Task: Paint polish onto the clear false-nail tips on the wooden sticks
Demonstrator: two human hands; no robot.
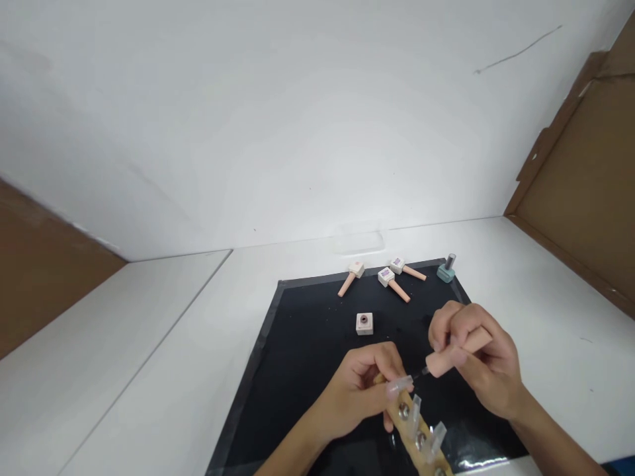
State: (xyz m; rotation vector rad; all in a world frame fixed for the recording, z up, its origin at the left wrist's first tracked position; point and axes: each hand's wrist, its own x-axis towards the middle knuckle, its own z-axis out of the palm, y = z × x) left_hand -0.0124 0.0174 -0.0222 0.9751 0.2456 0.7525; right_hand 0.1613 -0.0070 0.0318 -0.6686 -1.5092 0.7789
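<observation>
Right hand (479,360) — fingers pinched round pink brush cap (459,354), brush tip at nail tip (399,385) on wooden holder (414,430). Left hand (362,390) clamped on holder's upper end, thumb beside nail tip. Open bottle (364,324) upright on black mat (297,344), beyond hands — three pink-capped bottles lying farther back, green bottle (446,272) at mat's far right corner.

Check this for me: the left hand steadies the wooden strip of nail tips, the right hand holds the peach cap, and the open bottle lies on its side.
The open bottle stands upright, its mouth facing up, as the head view shows; the rest holds.
</observation>
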